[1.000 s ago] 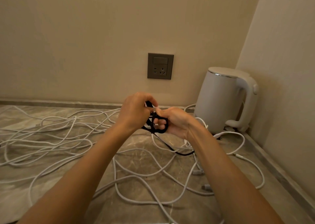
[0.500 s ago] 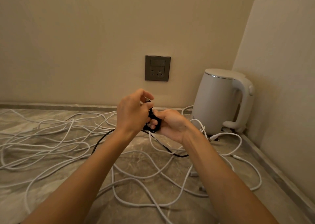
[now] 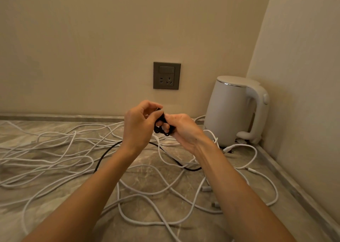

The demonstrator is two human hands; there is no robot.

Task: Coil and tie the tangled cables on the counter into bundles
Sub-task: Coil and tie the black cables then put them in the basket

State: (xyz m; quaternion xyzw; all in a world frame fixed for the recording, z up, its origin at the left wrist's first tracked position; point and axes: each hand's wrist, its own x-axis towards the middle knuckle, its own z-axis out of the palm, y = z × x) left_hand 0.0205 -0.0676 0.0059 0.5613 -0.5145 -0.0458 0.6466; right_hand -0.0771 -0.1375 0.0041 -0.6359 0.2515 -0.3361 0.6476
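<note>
- Reaching in from the bottom edge, 2 bare forearms meet above the middle of the counter [image 3: 198,229], a brown marbled top.
- White cables [image 3: 55,159] lie loose and tangled across the counter, thickest on the left, with more loops under and between the arms and out to the right.
- 2 pale plug ends [image 3: 206,188] lie on the counter beside the right forearm.
- Black cable [image 3: 161,126]: most of it is wound into a small coil held up off the counter between both hands. Its loose tail [image 3: 104,155] drops behind the left wrist and curves over the white cables; another black stretch lies on the counter between the arms.
- Left hand [image 3: 138,125]: fingers curled, thumb and fingertips pinching the top of the black coil.
- Right hand [image 3: 181,129]: fingers curled round the coil from the right, gripping its loops; the exact finger placement is hard to tell.
- White kettle [image 3: 230,111] stands upright in the far right corner, handle to the right, with white cable looping just in front of its base.
- Grey wall socket [image 3: 166,75] sits on the beige back wall, above the hands.
</note>
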